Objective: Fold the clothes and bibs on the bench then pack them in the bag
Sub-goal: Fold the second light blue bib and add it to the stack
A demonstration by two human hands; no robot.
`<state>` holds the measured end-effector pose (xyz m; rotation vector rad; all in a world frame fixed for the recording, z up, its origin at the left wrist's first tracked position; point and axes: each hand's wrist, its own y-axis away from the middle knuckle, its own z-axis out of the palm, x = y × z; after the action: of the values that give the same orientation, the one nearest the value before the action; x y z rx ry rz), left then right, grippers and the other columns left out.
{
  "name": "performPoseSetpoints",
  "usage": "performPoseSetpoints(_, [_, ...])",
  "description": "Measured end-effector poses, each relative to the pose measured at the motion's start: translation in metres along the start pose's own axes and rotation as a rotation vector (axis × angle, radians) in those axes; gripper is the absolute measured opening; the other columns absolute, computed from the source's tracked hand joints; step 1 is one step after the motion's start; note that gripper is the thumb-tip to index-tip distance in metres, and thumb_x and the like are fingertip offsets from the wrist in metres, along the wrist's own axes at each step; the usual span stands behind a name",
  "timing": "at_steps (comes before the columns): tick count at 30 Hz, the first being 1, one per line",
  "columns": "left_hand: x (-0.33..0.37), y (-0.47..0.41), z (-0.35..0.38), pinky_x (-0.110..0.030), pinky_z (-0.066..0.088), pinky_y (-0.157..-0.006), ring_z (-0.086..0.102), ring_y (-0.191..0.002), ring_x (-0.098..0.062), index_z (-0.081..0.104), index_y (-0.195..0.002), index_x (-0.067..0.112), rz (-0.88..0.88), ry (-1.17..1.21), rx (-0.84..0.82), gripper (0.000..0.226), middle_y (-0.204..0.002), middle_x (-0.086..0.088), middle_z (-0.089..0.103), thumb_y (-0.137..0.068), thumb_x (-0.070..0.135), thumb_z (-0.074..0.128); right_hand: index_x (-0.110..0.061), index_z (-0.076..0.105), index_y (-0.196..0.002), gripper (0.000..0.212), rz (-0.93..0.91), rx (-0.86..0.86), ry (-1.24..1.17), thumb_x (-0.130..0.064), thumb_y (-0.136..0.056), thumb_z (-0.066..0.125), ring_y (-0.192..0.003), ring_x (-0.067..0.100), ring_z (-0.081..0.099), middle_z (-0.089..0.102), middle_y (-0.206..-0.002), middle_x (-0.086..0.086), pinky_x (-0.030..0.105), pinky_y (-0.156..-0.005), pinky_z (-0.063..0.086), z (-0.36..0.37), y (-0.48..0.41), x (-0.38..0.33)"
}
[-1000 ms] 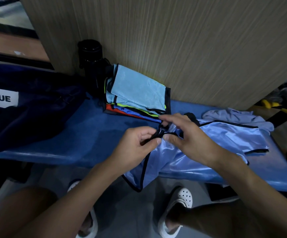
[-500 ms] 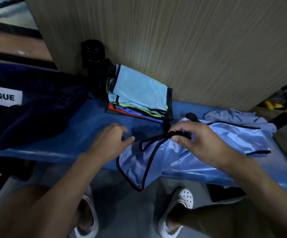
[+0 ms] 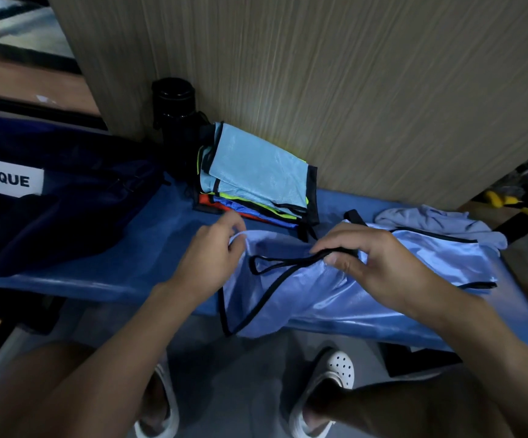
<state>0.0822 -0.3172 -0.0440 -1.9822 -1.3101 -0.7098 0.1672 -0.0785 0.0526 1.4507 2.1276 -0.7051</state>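
Blue bench [image 3: 123, 279] against a wall [image 3: 366, 90], a pale blue bib [image 3: 313, 298] draped over its front edge.
Navy bag [image 3: 66, 222] at its left end; folded bibs [image 3: 256, 175] stacked by the wall beside a black flask [image 3: 174, 112]; grey garment [image 3: 439, 222] crumpled at right. Left hand [image 3: 212, 257] pinches the bib's edge, right hand [image 3: 379, 267] its black strap [image 3: 288, 263].

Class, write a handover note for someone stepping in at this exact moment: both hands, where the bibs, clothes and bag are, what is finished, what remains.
Left hand pinches the left edge of the light blue bib; right hand pinches its black trim loop.
The bib lies unfolded on the bench, partly hanging over the front edge.
Done: a folded stack of bibs sits against the wall.
Left: fold this bib and the crumpled pale garment at the right, then pack everything into the dark blue bag at the left.
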Motion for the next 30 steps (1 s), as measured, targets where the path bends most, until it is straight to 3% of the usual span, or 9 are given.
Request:
performPoseSetpoints(6, [0.014,-0.004,-0.011,-0.035,0.032,-0.053,0.036,-0.055,-0.020,0.051,-0.091,0.029,0.113,0.456,0.048,0.029,-0.069,-0.008,0.047,-0.096,0.001,0.056,-0.014,0.071,-0.100,0.019,-0.017,-0.076,-0.082,-0.013,-0.092,0.054,-0.098,0.004,0.062,0.069,-0.101,-0.004,0.009,-0.082,0.039,0.004,-0.010,-0.006])
performPoseSetpoints(9, [0.013,-0.004,-0.015,-0.035,0.036,-0.054,0.047,-0.060,-0.032,0.061,-0.080,0.025,0.113,0.479,0.055,0.041,-0.073,-0.001,0.060,-0.092,-0.013,0.051,-0.020,0.068,-0.100,0.018,-0.021,-0.068,-0.139,-0.013,-0.094,0.053,-0.095,0.000,0.061,0.069,-0.099,-0.014,0.008,-0.081,0.039,0.006,-0.018,-0.013])
performPoseSetpoints(11, [0.015,-0.004,-0.020,-0.028,0.044,-0.060,0.061,-0.068,-0.026,0.069,-0.083,0.028,0.130,0.492,0.058,0.049,-0.084,0.010,0.071,-0.091,-0.016,0.050,-0.027,0.066,-0.097,0.022,-0.017,-0.068,-0.198,-0.007,-0.096,0.056,-0.084,-0.004,0.059,0.067,-0.092,-0.018,0.008,-0.075,0.039,0.008,-0.022,-0.015])
performPoseSetpoints(15, [0.024,-0.001,-0.027,-0.018,0.047,-0.078,0.066,-0.086,-0.018,0.074,-0.096,0.025,0.071,0.574,-0.028,0.031,-0.101,-0.002,0.073,-0.093,0.000,0.055,-0.026,0.067,-0.095,0.026,0.023,-0.026,-0.223,-0.002,-0.096,0.056,-0.066,0.012,0.050,0.065,-0.082,-0.002,0.017,-0.065,0.040,0.015,-0.033,-0.013])
performPoseSetpoints(18, [0.030,0.001,-0.027,-0.016,0.049,-0.087,0.068,-0.099,-0.010,0.073,-0.102,0.021,0.040,0.679,-0.088,0.018,-0.102,0.000,0.075,-0.088,0.029,0.066,-0.015,0.069,-0.098,0.017,0.043,-0.028,-0.276,-0.001,-0.095,0.058,-0.064,0.002,0.049,0.064,-0.076,-0.005,0.013,-0.063,0.038,0.020,-0.039,-0.011])
performPoseSetpoints(20, [0.032,0.002,-0.025,-0.017,0.051,-0.084,0.069,-0.095,-0.006,0.074,-0.099,0.022,0.038,0.695,-0.110,0.021,-0.098,0.006,0.076,-0.084,0.036,0.078,-0.009,0.070,-0.099,0.013,0.058,0.004,-0.226,-0.002,-0.094,0.060,-0.062,0.001,0.053,0.063,-0.071,-0.014,0.012,-0.061,0.039,0.024,-0.043,-0.008])
performPoseSetpoints(24, [0.033,0.003,-0.018,-0.019,0.054,-0.079,0.069,-0.082,-0.005,0.075,-0.088,0.026,0.000,0.680,-0.073,0.013,-0.089,0.002,0.076,-0.075,0.026,0.078,-0.012,0.065,-0.099,0.009,0.092,0.097,-0.241,-0.007,-0.093,0.064,-0.072,0.027,0.058,0.065,-0.079,0.010,0.030,-0.068,0.047,0.032,-0.050,-0.002])
performPoseSetpoints(27, [0.028,0.000,-0.013,-0.018,0.052,-0.074,0.066,-0.075,-0.004,0.075,-0.085,0.018,-0.006,0.625,-0.019,0.010,-0.083,0.000,0.075,-0.083,0.009,0.078,-0.011,0.061,-0.094,0.006,0.107,0.127,-0.214,-0.008,-0.092,0.066,-0.062,0.010,0.053,0.062,-0.075,0.008,0.017,-0.060,0.042,0.039,-0.056,-0.002])
performPoseSetpoints(30, [0.026,-0.001,-0.013,-0.019,0.045,-0.062,0.054,-0.061,-0.004,0.072,-0.079,0.008,-0.035,0.534,0.059,0.009,-0.070,-0.010,0.065,-0.088,0.005,0.073,-0.014,0.062,-0.095,0.009,0.095,0.147,-0.151,-0.012,-0.090,0.069,-0.075,0.007,0.058,0.064,-0.082,-0.001,0.014,-0.070,0.044,0.046,-0.060,-0.002])
